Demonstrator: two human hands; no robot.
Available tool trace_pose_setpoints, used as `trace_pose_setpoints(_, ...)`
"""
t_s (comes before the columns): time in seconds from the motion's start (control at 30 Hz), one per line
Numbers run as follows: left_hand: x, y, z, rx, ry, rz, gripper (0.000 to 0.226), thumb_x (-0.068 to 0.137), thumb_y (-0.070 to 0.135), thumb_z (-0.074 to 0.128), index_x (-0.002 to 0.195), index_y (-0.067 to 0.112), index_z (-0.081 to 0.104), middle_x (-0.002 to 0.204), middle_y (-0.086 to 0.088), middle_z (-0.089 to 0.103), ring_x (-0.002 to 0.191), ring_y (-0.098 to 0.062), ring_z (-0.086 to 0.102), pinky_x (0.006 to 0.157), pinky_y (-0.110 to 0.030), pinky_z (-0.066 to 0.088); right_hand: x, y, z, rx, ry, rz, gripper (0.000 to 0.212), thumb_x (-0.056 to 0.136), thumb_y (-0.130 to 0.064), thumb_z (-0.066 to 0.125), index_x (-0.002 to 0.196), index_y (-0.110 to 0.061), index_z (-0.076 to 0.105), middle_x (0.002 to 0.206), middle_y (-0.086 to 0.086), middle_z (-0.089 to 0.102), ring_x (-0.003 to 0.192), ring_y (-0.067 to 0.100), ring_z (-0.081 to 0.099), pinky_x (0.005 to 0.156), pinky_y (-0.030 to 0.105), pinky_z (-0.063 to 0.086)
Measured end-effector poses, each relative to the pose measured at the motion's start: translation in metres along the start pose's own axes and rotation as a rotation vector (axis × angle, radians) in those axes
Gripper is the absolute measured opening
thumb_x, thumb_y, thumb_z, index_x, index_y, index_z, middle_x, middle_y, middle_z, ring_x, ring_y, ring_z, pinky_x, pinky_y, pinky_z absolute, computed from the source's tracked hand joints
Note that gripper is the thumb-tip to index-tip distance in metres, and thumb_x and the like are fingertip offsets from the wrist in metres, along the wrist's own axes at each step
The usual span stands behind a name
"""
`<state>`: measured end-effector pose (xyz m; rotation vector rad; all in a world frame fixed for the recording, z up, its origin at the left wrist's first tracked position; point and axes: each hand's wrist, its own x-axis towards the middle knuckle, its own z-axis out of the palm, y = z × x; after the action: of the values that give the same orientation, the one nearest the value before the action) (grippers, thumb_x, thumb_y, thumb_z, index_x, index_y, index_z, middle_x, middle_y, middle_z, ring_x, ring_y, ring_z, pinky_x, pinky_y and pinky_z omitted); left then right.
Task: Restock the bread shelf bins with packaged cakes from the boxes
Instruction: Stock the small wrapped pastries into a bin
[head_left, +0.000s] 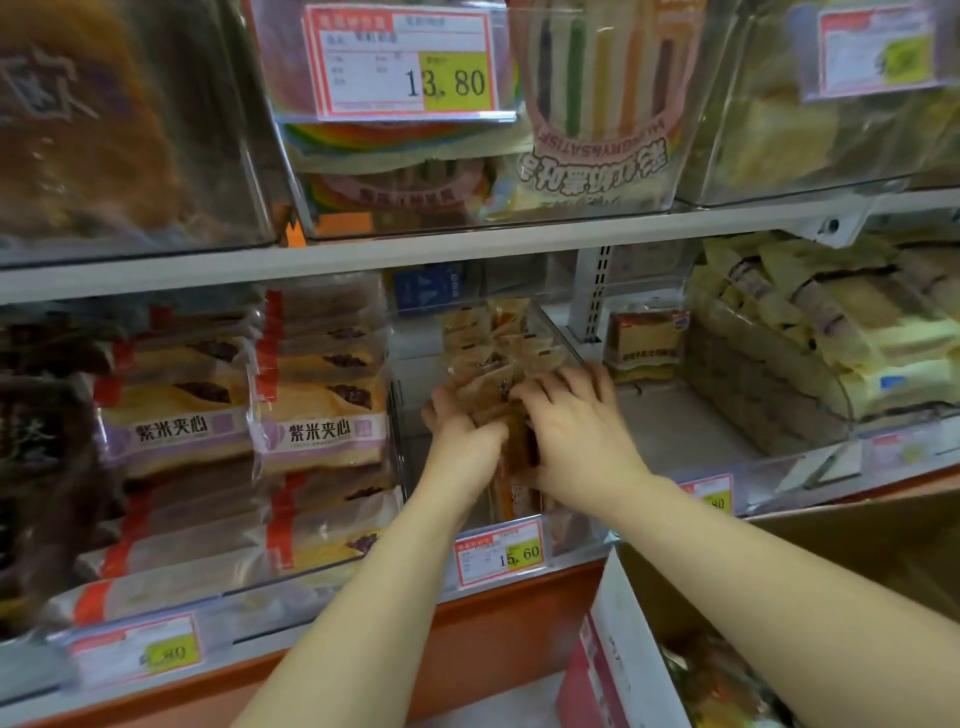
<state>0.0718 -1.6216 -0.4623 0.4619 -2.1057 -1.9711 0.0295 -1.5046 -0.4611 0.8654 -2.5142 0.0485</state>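
Head camera: left hand (460, 423) and right hand (576, 421), fingers curled, clasped a bundle of brown clear-wrapped cake packets (501, 358) between them. Both reached inside a clear plastic shelf bin (415, 366).

My left hand (460, 431) and right hand (576, 431) are inside the middle clear bin (569, 525), clasping a bundle of packaged cakes (498, 348) between them, fingers curled over the wrappers. A price tag (500, 553) reading 15.60 hangs on the bin's near edge. An open cardboard box (857, 540) sits near right.
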Motion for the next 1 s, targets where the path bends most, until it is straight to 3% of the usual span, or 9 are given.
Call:
trace_pose_setpoints(0.13,0.0,-0.002,-0.005,-0.082,0.001,0.07,0.073,0.087,0.002,0.059,0.139,0.031,0.016,0.129,0.003,0.045,0.12,-0.014,0.046,0.101,-0.034,0.041,0.007,-0.003,-0.001,-0.007,0.151,-0.036,0.061,0.041,-0.03,0.089,0.097,-0.02,0.066,0.098,0.004,0.068,0.101,0.03,0.059,0.103,0.048,0.019)
trace_pose_setpoints(0.27,0.002,-0.006,-0.006,-0.051,-0.02,0.095,0.074,0.09,0.0,0.052,0.147,0.032,0.017,0.131,0.011,0.045,0.121,-0.007,0.044,0.101,-0.028,0.038,0.008,-0.005,0.006,-0.01,0.151,-0.06,0.073,0.045,-0.03,0.087,0.113,-0.02,0.063,0.11,0.004,0.066,0.108,0.03,0.056,0.107,0.049,0.016)
trace_pose_setpoints(0.33,0.004,-0.009,-0.004,0.023,-0.018,0.103,0.071,0.087,0.006,0.056,0.145,0.034,0.026,0.135,0.006,0.051,0.124,-0.011,0.049,0.105,-0.035,0.041,0.006,-0.003,0.008,-0.026,0.125,-0.073,0.08,0.043,-0.035,0.088,0.117,-0.019,0.063,0.115,0.005,0.064,0.111,0.031,0.055,0.108,0.05,0.013)
trace_pose_setpoints(0.43,0.006,-0.014,-0.004,0.102,-0.023,0.044,0.089,0.072,0.021,0.059,0.146,0.045,0.015,0.146,-0.005,0.04,0.13,-0.021,0.045,0.107,-0.047,0.041,0.007,-0.001,0.007,-0.063,0.08,-0.089,0.082,0.041,-0.042,0.088,0.116,-0.018,0.065,0.115,0.006,0.065,0.115,0.032,0.054,0.11,0.054,0.009)
trace_pose_setpoints(0.53,0.003,-0.012,-0.005,0.117,-0.069,0.008,0.095,0.082,0.008,0.059,0.149,0.042,0.0,0.141,-0.007,0.045,0.123,-0.02,0.049,0.103,-0.038,0.042,0.008,-0.004,0.011,-0.088,0.034,-0.078,0.085,0.04,-0.045,0.087,0.117,-0.018,0.064,0.117,0.008,0.066,0.121,0.032,0.052,0.111,0.056,0.008)
trace_pose_setpoints(0.63,0.006,-0.014,-0.005,0.082,-0.094,-0.009,0.087,0.086,-0.005,0.055,0.151,0.03,0.008,0.129,-0.002,0.053,0.109,-0.015,0.052,0.091,-0.03,0.045,0.009,-0.005,0.01,-0.134,-0.007,-0.07,0.087,0.041,-0.046,0.088,0.119,-0.016,0.063,0.115,0.009,0.067,0.121,0.032,0.053,0.113,0.054,0.006)
trace_pose_setpoints(0.73,0.011,-0.015,-0.002,0.085,-0.087,-0.01,0.074,0.082,-0.007,0.057,0.145,0.022,0.03,0.129,-0.007,0.057,0.117,-0.022,0.054,0.101,-0.04,0.046,0.012,-0.006,0.007,-0.182,-0.056,-0.078,0.082,0.051,-0.045,0.085,0.124,-0.016,0.06,0.124,0.008,0.062,0.127,0.031,0.046,0.111,0.055,0.002)
trace_pose_setpoints(0.9,0.013,-0.015,-0.001,0.121,-0.122,0.044,0.069,0.082,-0.003,0.06,0.142,0.023,0.037,0.131,-0.004,0.056,0.118,-0.018,0.053,0.1,-0.032,0.043,0.014,-0.004,0.007,-0.174,-0.078,-0.1,0.072,0.056,-0.041,0.083,0.119,-0.016,0.059,0.125,0.008,0.058,0.127,0.031,0.044,0.114,0.053,0.008)
trace_pose_setpoints(1.0,0.014,-0.019,-0.002,0.147,-0.103,0.08,0.071,0.083,-0.001,0.061,0.144,0.025,0.035,0.129,-0.002,0.057,0.118,-0.017,0.054,0.095,-0.028,0.044,0.012,0.0,0.012,-0.136,0.019,-0.111,0.071,0.042,-0.038,0.087,0.105,-0.015,0.065,0.107,0.007,0.064,0.109,0.031,0.055,0.102,0.05,0.037)
